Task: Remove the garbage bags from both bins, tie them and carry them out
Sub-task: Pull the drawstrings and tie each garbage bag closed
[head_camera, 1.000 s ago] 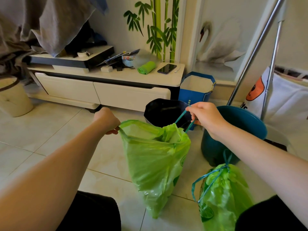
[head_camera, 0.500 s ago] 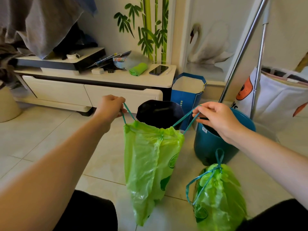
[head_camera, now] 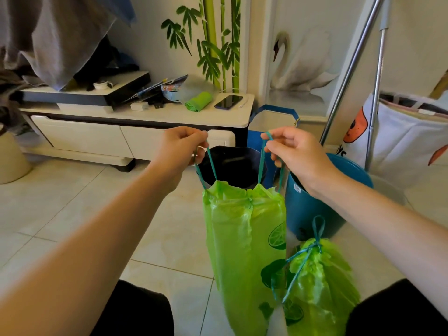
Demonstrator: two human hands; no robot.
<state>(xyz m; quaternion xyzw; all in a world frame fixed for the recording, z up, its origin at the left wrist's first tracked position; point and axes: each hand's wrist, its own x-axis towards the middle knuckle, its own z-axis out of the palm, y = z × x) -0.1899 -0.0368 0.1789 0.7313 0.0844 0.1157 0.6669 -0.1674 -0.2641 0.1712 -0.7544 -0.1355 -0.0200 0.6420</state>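
A green garbage bag (head_camera: 242, 238) hangs in the air before me, its mouth pulled nearly closed. My left hand (head_camera: 179, 147) pinches its left teal drawstring loop. My right hand (head_camera: 294, 150) pinches the right loop. Behind the bag stands a black bin (head_camera: 232, 163), and to its right a teal bin (head_camera: 312, 209). A second green garbage bag (head_camera: 320, 282) lies on the floor at the lower right, its drawstring tied in a knot.
A low white cabinet (head_camera: 145, 117) with a phone and a green roll runs along the far wall. A blue paper bag (head_camera: 271, 117) stands behind the bins. Metal poles (head_camera: 349, 73) and a white printed bag (head_camera: 400, 137) stand at the right. My dark-clothed knees frame the tiled floor (head_camera: 60, 209).
Both hands have risen and come closer together, drawing the strings so the bag's mouth gathered shut. The bag now hangs longer and narrower.
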